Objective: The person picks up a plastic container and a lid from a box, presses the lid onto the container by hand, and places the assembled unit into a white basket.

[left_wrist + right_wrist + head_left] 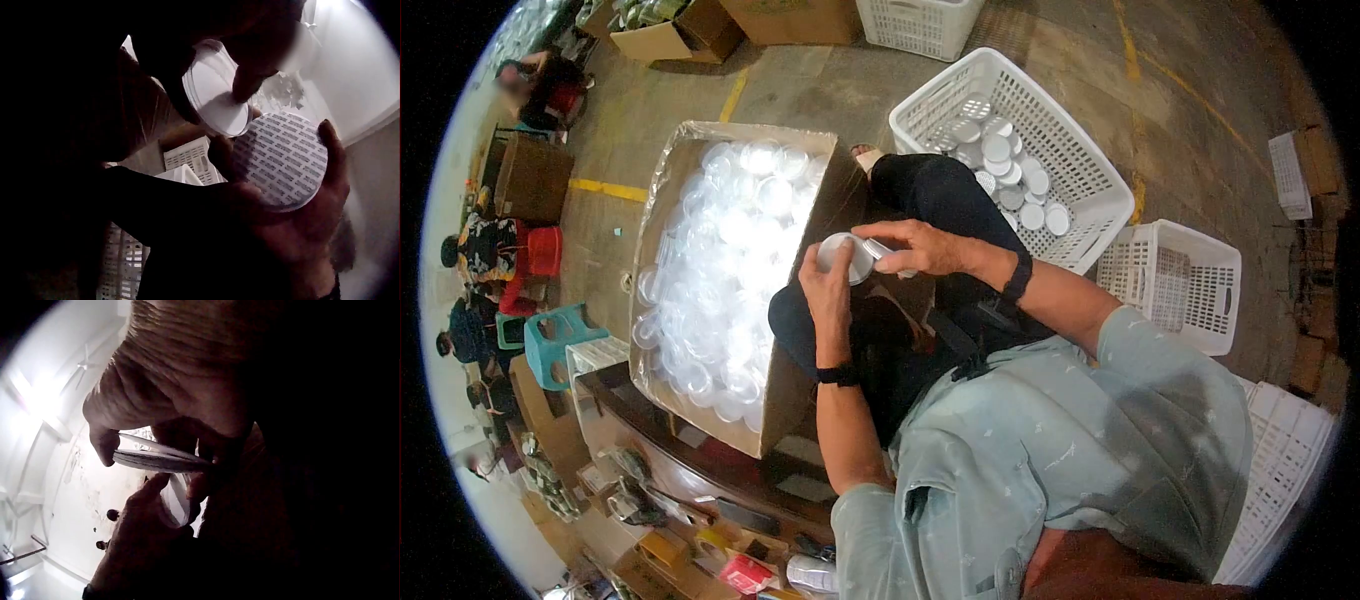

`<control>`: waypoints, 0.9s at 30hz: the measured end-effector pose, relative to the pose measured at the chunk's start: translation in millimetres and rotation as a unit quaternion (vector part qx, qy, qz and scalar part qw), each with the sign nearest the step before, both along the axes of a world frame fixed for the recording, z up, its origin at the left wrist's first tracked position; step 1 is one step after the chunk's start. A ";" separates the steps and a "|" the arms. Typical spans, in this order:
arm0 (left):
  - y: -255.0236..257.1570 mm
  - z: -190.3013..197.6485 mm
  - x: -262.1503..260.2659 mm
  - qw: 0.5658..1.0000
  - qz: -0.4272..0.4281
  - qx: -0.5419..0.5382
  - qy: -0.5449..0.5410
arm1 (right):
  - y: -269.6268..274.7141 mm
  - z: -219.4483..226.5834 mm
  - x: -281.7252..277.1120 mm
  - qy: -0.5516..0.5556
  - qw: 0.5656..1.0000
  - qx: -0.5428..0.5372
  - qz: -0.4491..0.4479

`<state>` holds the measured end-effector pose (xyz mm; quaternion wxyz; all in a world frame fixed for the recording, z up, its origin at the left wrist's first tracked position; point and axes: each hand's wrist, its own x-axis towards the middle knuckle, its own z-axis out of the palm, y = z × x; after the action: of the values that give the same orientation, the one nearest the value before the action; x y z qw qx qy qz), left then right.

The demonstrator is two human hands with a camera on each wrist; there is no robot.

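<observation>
In the head view, my left hand [830, 288] holds a clear round lid with a white disc inside [845, 258], the thumb lying on its face. Beside it, my right hand [920, 248] pinches round pieces [878, 248] seen nearly edge-on. The left wrist view shows the printed face of a disc [281, 161] in my right hand [312, 228], close below the clear lid [215, 87]. Two thin round layers [159, 461], slightly parted at one side, show in my right hand [181, 394] in the right wrist view. My left hand [140, 519] is below them.
A large carton [800, 330] of clear round lids stands left of my knees. A white basket [1080, 130] with white discs is at upper right, another basket [1215, 300] beyond it. Seated people [490, 250], a teal stool [550, 335] and a cluttered table [700, 470] are at left.
</observation>
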<state>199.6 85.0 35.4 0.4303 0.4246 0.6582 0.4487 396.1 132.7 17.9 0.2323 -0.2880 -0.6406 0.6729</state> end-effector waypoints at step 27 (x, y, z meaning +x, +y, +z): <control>-4.1 -4.4 -6.8 0.996 -0.085 -0.007 0.033 | -0.5 9.8 4.0 0.042 0.993 -0.111 -0.010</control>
<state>192.8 80.9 31.1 0.4478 0.4903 0.6367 0.3920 400.1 132.2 27.7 0.2331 -0.2897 -0.5487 0.7488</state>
